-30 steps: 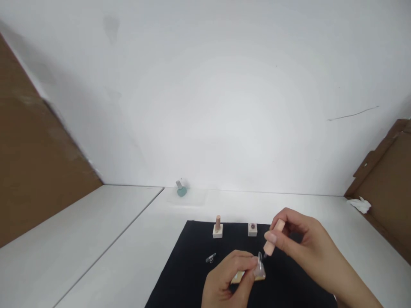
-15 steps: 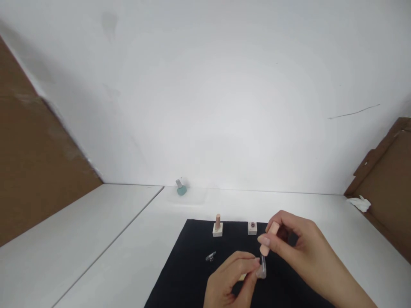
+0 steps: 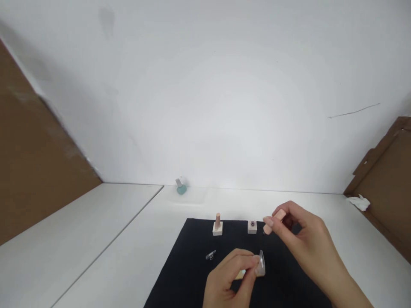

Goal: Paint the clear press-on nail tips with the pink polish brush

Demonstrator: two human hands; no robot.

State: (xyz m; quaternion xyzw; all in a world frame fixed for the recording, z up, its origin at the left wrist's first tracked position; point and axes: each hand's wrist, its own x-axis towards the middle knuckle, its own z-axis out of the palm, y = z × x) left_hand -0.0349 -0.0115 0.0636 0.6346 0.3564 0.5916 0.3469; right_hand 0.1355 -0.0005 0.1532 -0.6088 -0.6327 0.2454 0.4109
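Pinching peach cap (image 3: 275,220), right hand (image 3: 302,233) has risen from clear piece (image 3: 262,266); left hand (image 3: 230,276) pinches piece.

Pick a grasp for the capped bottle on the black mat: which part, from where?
Probably the cap of the capped bottle, pinched by its sides, coming from above. The cap stands upright and tall, slimmer than the squarish base beneath it, and the open bottle sits apart to the right, so both sides look reachable.

A teal bottle (image 3: 182,189) tilts at seven o'clock; crumpled white tissue (image 3: 359,202) between three and four; brown panel (image 3: 35,158) at nine.
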